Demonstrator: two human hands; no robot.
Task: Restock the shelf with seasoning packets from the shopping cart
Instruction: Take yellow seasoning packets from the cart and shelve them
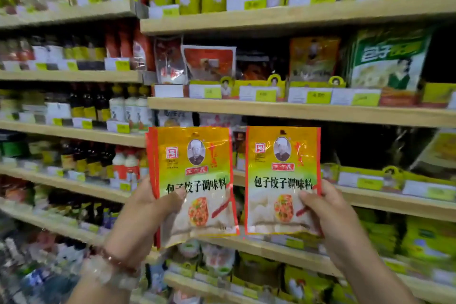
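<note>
My left hand (pixel 145 212) grips a small stack of orange, green and white seasoning packets (pixel 195 180) by their lower left edge, held upright facing me. My right hand (pixel 325 207) holds one more packet of the same kind (pixel 281 175) by its right edge. Both are raised in front of the wooden shelf (pixel 296 111). Behind the right packet, the shelf level shows a dark gap (pixel 365 148). The shopping cart is out of view.
Shelves to the right hold green and yellow packets (pixel 389 64) with price tags (pixel 318 96) on the shelf edges. Red pouches (pixel 209 61) stand on the level above my hands. To the left, rows of sauce bottles (pixel 98 106) fill several shelves.
</note>
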